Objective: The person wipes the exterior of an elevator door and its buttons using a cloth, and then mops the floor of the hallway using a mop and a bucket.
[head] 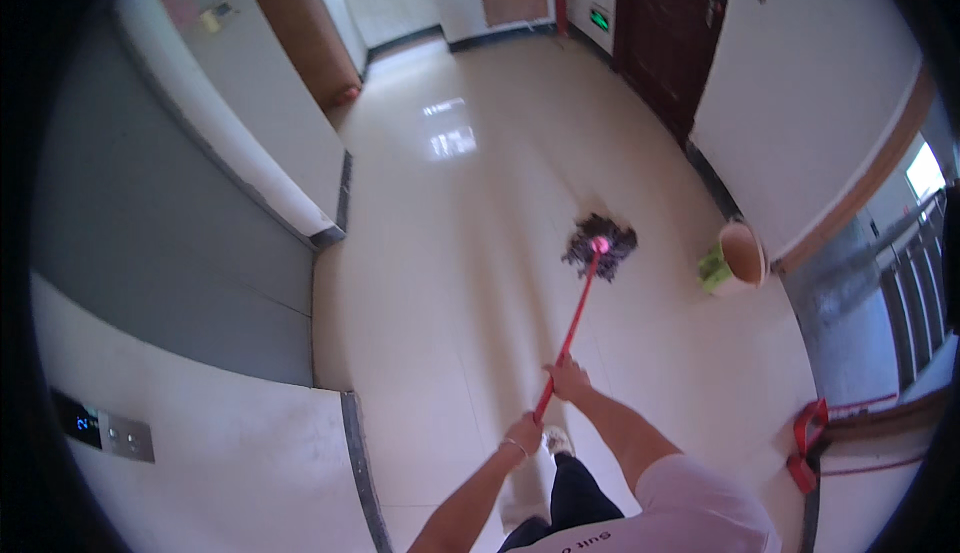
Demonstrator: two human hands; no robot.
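Note:
A string mop with a red handle (576, 322) slants away from me across the floor. Its dark, shaggy head (609, 262) lies spread on the glossy tiles, joined to the handle by a pink socket (599, 244). My left hand (523, 435), with a band at the wrist, grips the top end of the handle. Farther down the same handle, my right hand (568, 379) is closed around it. Both arms reach forward, and one of my shoes (557, 440) shows just beyond my left hand.
A bucket (744, 256) with a green patch stands by the right wall, beside a stairway railing (919, 298). Grey elevator doors (180, 200) line the left. A dark red door (667, 35) is at the far right. Red objects (808, 440) sit at the lower right corner.

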